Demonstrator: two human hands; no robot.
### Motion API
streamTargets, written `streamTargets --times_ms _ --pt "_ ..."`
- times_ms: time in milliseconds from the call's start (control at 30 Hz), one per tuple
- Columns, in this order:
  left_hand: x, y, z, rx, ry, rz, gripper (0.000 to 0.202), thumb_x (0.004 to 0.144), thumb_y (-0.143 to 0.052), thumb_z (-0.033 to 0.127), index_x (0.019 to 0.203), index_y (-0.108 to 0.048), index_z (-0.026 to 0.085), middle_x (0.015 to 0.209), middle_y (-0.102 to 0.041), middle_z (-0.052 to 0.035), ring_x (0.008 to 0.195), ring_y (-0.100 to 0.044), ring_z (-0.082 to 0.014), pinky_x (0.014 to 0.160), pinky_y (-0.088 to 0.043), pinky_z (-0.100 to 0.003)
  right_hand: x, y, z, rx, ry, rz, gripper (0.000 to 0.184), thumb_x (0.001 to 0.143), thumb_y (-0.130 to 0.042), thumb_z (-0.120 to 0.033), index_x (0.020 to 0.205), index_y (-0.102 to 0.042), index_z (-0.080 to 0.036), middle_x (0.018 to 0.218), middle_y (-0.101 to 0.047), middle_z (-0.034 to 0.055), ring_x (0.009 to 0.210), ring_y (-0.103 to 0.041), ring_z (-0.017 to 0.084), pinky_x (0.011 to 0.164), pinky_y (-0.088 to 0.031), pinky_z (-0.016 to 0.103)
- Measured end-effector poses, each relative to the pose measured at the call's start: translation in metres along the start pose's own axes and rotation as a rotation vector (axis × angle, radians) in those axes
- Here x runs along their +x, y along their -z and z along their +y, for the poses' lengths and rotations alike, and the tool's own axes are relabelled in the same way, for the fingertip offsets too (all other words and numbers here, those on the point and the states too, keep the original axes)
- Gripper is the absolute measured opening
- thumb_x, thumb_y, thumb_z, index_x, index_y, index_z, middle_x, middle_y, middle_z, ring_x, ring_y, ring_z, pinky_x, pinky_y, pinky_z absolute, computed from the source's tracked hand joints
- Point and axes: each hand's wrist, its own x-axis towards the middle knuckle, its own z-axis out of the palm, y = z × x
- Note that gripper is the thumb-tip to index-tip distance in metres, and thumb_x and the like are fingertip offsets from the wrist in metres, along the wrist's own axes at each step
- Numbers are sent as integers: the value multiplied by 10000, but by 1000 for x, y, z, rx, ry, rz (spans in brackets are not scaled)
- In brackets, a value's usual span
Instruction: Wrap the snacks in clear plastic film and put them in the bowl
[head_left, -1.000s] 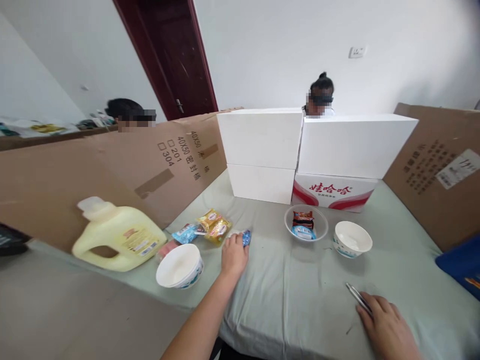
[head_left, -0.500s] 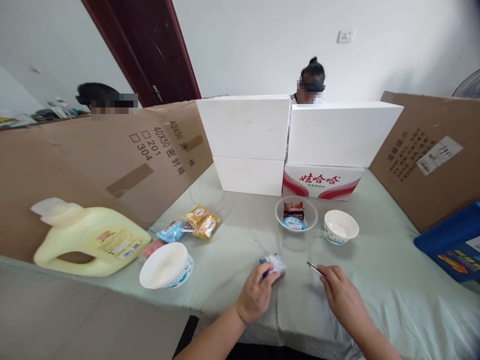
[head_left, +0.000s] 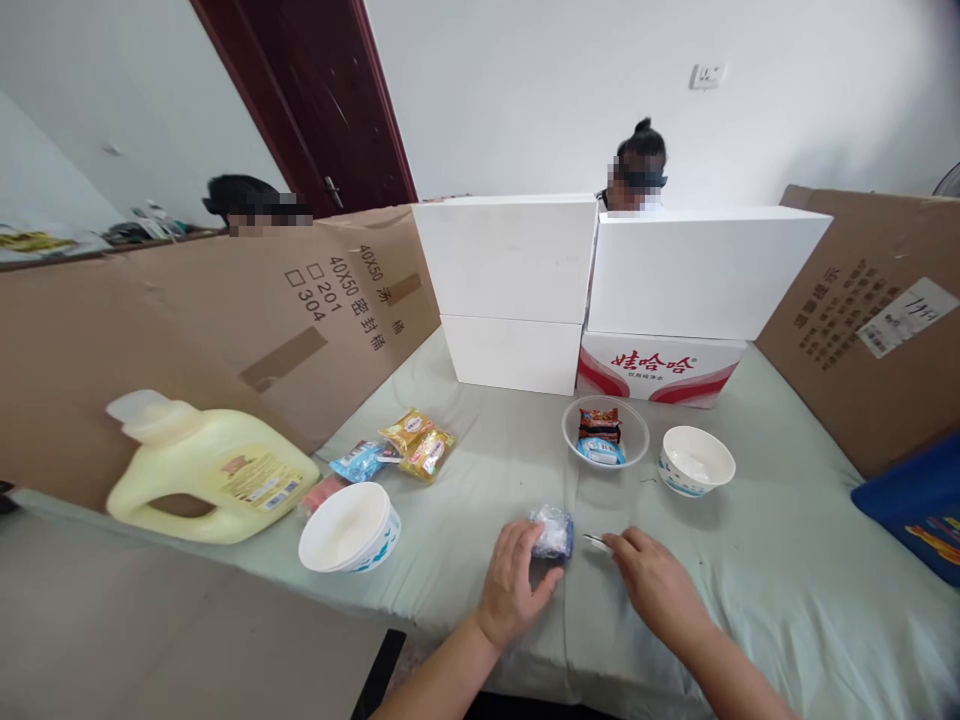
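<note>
On the cloth at the front centre lies a small blue packet in crinkled clear plastic (head_left: 555,532). My left hand (head_left: 514,580) rests at its left side, fingertips at the plastic, with the thumb spread away below and no grip around it. My right hand (head_left: 652,575) is closed on a thin metal tool that looks like tweezers (head_left: 597,541), whose tip points left towards the packet, a short gap from it. Behind them stands a clear plastic bowl (head_left: 639,440) holding a brown-wrapped snack (head_left: 599,425) and a blue-and-white packet (head_left: 601,452).
A white paper bowl (head_left: 697,462) stands right of the clear one. Stacked white paper bowls (head_left: 349,530), gold packets (head_left: 418,445), a blue packet (head_left: 358,461) and a yellow jug (head_left: 225,490) are left. White boxes (head_left: 510,265), cardboard walls (head_left: 300,310) and a blue container (head_left: 919,500) surround the table.
My left hand has loosened from the blue packet, which now lies beside its fingers. The right hand has brought the tweezers left, nearer the packet. The view has shifted slightly left.
</note>
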Motion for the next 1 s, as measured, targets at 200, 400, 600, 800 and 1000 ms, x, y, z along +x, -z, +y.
streamTargets --times_ms 200,400,600,800,1000 --pt "13 -6 4 -131 296 -20 183 888 -557 280 1037 -631 204 900 -572 -59 860 -577 -206 739 -528 -347 -50 0 69 -112 -261 160 324 934 -380 -278 1062 -670 -209 884 -632 89 817 -603 236 751 -492 382" --pt "23 -16 38 -386 299 -37 81 875 -526 215 899 -602 200 891 -572 -50 828 -579 -179 737 -507 -307 -37 7 4 254 -103 263 502 839 -604 -401 1304 -501 -242 1273 -536 113 1133 -543 265 928 -492 428" --pt "18 -14 32 -643 575 38 184 921 -502 371 855 -490 199 1116 -621 -110 1015 -615 -201 825 -510 -312 -3 -6 -48 450 -97 133 516 831 -574 -228 1336 -470 -250 1102 -605 83 853 -639 194 730 -546 330" --pt "8 3 -15 -464 751 113 231 875 -531 430 858 -499 202 814 -667 -42 743 -638 -179 707 -522 -307 -13 -3 -25 542 -204 239 204 933 -430 -322 867 -602 -234 806 -619 31 743 -611 171 686 -501 287" --pt "18 22 -15 83 261 -16 229 915 -462 282 1077 -601 199 1087 -649 -93 1089 -552 -268 974 -413 -454 -37 -5 -14 651 -391 273 263 895 -478 -469 852 -586 -233 745 -636 14 662 -605 169 624 -494 281"
